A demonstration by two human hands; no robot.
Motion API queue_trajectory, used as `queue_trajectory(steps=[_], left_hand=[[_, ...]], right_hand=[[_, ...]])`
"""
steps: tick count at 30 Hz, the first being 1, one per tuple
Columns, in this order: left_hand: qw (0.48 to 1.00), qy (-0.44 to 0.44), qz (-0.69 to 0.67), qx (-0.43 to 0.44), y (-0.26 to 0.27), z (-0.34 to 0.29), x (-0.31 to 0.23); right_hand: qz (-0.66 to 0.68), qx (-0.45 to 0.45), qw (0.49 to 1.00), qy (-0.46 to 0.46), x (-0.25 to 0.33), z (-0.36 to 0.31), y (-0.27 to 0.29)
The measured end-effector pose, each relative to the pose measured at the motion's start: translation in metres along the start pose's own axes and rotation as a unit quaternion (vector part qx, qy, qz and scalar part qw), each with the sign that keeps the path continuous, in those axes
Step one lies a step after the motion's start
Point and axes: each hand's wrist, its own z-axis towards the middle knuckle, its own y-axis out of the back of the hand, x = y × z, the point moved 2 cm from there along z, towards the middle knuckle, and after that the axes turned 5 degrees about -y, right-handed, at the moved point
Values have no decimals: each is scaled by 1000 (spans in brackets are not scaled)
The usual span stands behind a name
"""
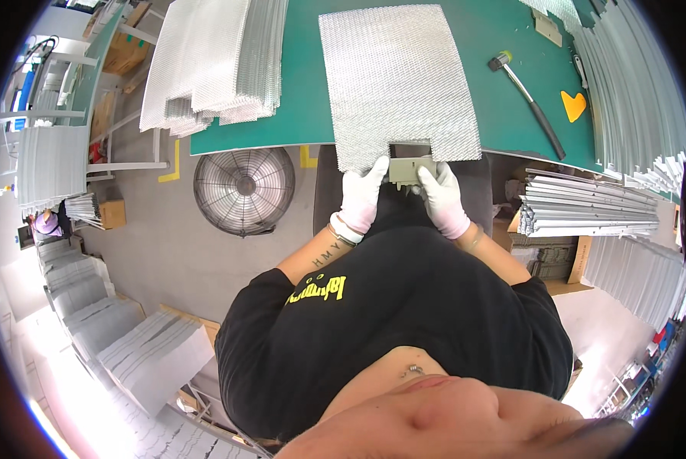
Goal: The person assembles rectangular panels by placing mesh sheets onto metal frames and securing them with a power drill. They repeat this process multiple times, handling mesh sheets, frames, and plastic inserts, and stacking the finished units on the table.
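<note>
Both my hands wear white gloves and meet at the near edge of a silver metal mesh sheet (pixel 396 76), which lies on the green table and juts over its front edge. A small grey-beige metal plate (pixel 406 170) sits at the rectangular notch in the sheet's near edge. My left hand (pixel 366 191) is closed on the plate's left end, thumb on top. On the plate's right end my right hand (pixel 441 195) is closed too, its thumb pressing from above. The fingers beneath the plate are mostly hidden.
Stacked mesh sheets (pixel 213 61) stand at the table's left. A hammer (pixel 530 107) and a yellow scraper-like piece (pixel 573 105) lie on the green tabletop (pixel 481 30) to the right, beside more stacked sheets (pixel 633 84). A floor fan (pixel 243 187) is below left; metal strips (pixel 588 205) are piled right.
</note>
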Motion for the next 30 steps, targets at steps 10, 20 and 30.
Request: queue_trajectory(steps=[10,20,30], left_hand=[[969,142,-184,82,0,-2,4],[972,130,92,173,-1,7,14],[985,91,-53,139,-13,-3,17]], right_hand=[[58,-26,998,16,5,2,-2],[-12,-119,992,42,24,2,6],[-8,-131,990,55,20,2,8]])
